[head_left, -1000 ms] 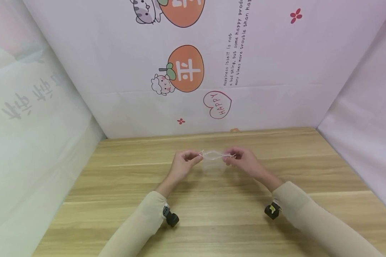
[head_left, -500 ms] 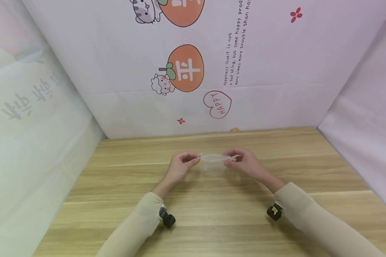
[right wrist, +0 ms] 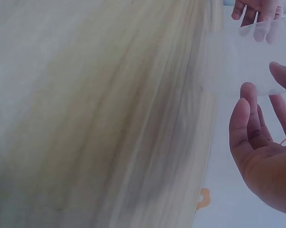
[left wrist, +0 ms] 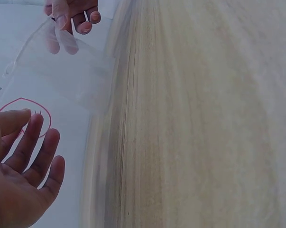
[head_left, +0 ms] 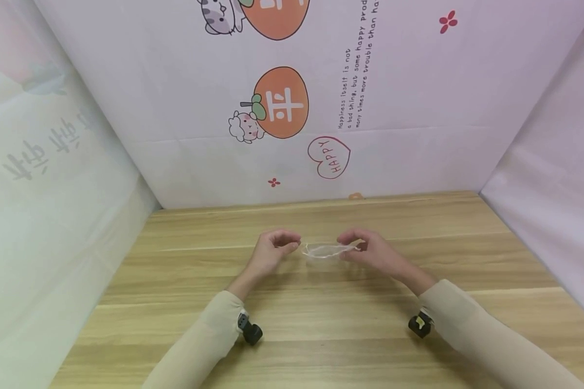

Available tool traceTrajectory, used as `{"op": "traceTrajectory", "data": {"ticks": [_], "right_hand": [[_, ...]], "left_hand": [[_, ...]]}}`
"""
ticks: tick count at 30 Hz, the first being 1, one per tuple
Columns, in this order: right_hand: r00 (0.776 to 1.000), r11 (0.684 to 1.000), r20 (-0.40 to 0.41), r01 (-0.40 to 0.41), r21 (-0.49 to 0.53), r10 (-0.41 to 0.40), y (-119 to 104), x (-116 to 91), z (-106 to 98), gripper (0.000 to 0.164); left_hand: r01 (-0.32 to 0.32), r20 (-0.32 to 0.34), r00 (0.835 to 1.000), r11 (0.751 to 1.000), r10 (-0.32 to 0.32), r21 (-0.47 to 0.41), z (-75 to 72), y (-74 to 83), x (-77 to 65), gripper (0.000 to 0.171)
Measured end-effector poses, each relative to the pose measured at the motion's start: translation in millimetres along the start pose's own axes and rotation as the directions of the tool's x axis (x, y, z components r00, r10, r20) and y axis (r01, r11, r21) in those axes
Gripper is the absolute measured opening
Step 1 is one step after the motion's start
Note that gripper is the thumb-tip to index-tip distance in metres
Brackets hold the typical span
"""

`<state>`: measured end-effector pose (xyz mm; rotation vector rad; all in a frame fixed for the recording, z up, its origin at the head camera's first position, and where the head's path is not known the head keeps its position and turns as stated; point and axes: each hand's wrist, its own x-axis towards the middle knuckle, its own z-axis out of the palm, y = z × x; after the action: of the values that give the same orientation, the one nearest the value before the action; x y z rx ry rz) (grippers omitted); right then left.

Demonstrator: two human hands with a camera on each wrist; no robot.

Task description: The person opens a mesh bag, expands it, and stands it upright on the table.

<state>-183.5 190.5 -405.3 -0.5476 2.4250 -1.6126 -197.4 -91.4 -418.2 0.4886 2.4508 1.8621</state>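
Note:
A small, see-through white drawstring bag (head_left: 325, 252) is between my two hands above the table, its cord-edged mouth upward. In the left wrist view, a thin cord loop sticks out from one side of the bag (left wrist: 81, 76). My left hand (head_left: 269, 255) is beside its left end, fingers loosely bent and nothing between them. My right hand (head_left: 377, 254) is around the other end, its thumb and fingers spread apart. Seen from the right wrist, the thumb and fingertips overlap the near edge of the bag (right wrist: 256, 57).
Under the hands lies a wood-grain table (head_left: 321, 324). A white cloth (head_left: 399, 97) with orange fruit prints, lettering and a heart stands behind it. More pale cloth (head_left: 63, 216) borders the left and right sides. A black camera sits on each wrist.
The bag has slipped lower and nearer to me, out of the left fingertips. Both hands previously pinched its ends; now the right fingers are spread too, and the hands have shifted slightly.

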Motion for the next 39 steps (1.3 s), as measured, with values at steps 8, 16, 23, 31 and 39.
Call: {"op": "traceTrajectory", "data": {"ticks": [8, 16, 23, 31, 39], "right_hand": [[0.987, 0.999, -0.155, 0.032, -0.004, -0.033, -8, 10, -1, 0.018], [0.972, 0.992, -0.236, 0.030, 0.124, 0.000, -29, 20, -14, 0.025], [0.969, 0.950, -0.243, 0.035, 0.311, 0.044, -36, 25, -19, 0.022], [0.973, 0.934, -0.226, 0.037, 0.356, 0.048, -41, 27, -11, 0.021], [0.972, 0.929, -0.231, 0.044, 0.366, 0.044, -41, 26, -10, 0.011]], "left_hand": [[-0.007, 0.127, 0.992, 1.000, 0.008, -0.007, 1.3, -4.8, 0.5, 0.023], [0.207, 0.057, 0.978, 0.974, -0.203, -0.089, 12.2, -1.4, -8.7, 0.032], [0.335, 0.141, 0.942, 0.868, -0.304, -0.368, 36.6, 10.4, -10.9, 0.040], [0.360, 0.074, 0.911, 0.698, -0.405, -0.619, 52.4, 20.7, -10.1, 0.015], [0.342, 0.043, 0.909, 0.682, -0.415, -0.647, 54.8, 24.8, -10.7, 0.015]]}}
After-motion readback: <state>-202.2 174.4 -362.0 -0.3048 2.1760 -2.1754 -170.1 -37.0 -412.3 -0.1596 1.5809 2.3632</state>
